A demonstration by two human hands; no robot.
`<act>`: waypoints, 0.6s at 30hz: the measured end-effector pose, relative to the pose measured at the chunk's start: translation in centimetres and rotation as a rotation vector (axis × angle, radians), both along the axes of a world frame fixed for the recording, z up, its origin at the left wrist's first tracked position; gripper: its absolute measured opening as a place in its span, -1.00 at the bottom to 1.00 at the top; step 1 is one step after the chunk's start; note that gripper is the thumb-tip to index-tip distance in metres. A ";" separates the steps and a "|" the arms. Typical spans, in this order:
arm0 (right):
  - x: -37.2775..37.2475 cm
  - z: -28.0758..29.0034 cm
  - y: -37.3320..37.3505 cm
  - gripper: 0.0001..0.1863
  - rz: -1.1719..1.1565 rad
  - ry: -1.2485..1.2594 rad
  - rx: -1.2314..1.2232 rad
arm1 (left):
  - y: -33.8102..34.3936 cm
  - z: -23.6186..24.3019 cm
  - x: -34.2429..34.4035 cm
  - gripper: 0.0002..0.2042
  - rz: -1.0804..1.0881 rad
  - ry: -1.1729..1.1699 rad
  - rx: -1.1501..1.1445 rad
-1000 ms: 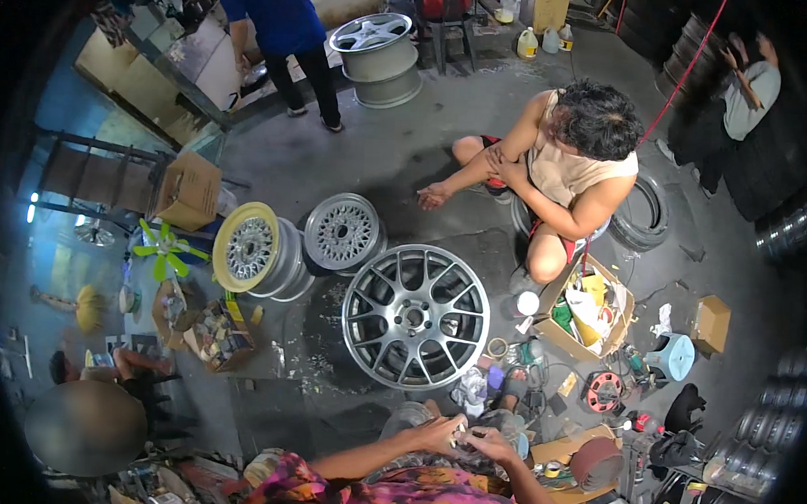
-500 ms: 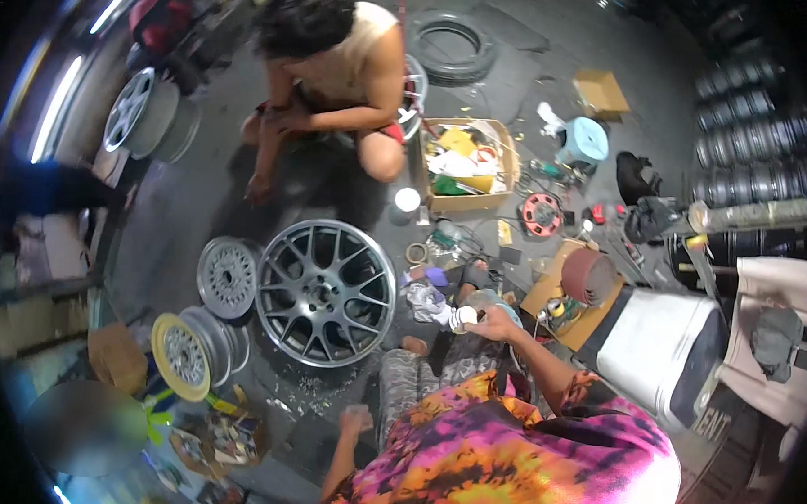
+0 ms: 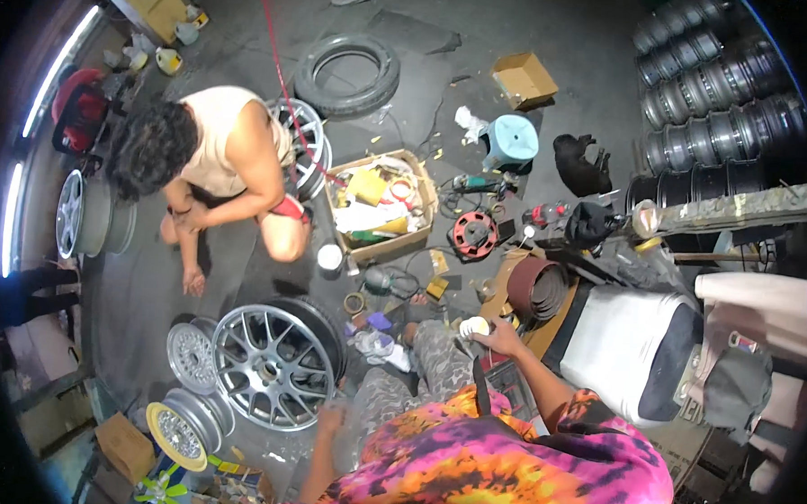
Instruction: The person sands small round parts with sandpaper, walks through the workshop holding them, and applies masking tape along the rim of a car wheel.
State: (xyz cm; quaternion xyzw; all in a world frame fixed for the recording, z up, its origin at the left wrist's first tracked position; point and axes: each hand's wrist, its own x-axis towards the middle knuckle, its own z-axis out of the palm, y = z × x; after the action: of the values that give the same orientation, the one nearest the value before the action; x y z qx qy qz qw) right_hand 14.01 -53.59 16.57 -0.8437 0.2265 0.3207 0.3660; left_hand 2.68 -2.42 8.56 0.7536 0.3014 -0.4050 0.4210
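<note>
My right hand (image 3: 504, 336) is closed on a small round whitish-yellow piece, perhaps a tape roll (image 3: 475, 327), above my right knee. My left hand (image 3: 331, 418), blurred, is beside the lower right rim of a large silver multi-spoke wheel (image 3: 268, 369); whether it touches the rim is unclear, and its fingers do not show distinctly. The wheel stands tilted on the floor before me. Behind it on the left is a smaller mesh-faced wheel (image 3: 190, 354), and nearer stands another with a yellow-edged rim (image 3: 177, 436). A crumpled grey-white cloth (image 3: 381, 348) lies by my legs.
A person (image 3: 232, 145) squats across from me. Nearby are a cardboard box of supplies (image 3: 388, 244), a white cup (image 3: 329, 258), a red cable reel (image 3: 474, 235) and a brown abrasive roll (image 3: 535, 289). Further off are a tyre (image 3: 348, 74), a blue stool (image 3: 511, 141) and a black animal (image 3: 580, 163).
My view has swung, so the scene sits further left. My left hand has come up close to the large wheel's rim. My right hand still holds the small round piece.
</note>
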 end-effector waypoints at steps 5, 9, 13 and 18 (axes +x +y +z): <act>-0.7 0.2 -9.7 -0.16 -0.174 0.042 -0.137 | -5.9 7.6 16.4 -0.81 0.446 -0.193 -0.288; -0.3 0.7 -12.8 -0.23 -0.212 0.038 -0.171 | -7.2 9.4 20.4 -0.80 0.379 -0.300 -0.316; -0.5 3.1 -11.8 -0.29 -0.302 0.034 -0.113 | -7.8 6.2 20.3 -0.81 0.444 -0.228 -0.261; -6.5 1.9 -10.6 -0.44 -0.349 -0.059 0.086 | -1.9 -12.3 14.9 -0.52 -0.465 -0.387 -0.090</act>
State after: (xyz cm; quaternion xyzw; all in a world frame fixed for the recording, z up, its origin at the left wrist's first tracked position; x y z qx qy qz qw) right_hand 7.48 -64.19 18.52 -0.7843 0.3448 0.2366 0.4583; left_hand 17.61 -4.35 -3.77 0.8460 0.0168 -0.3526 0.3995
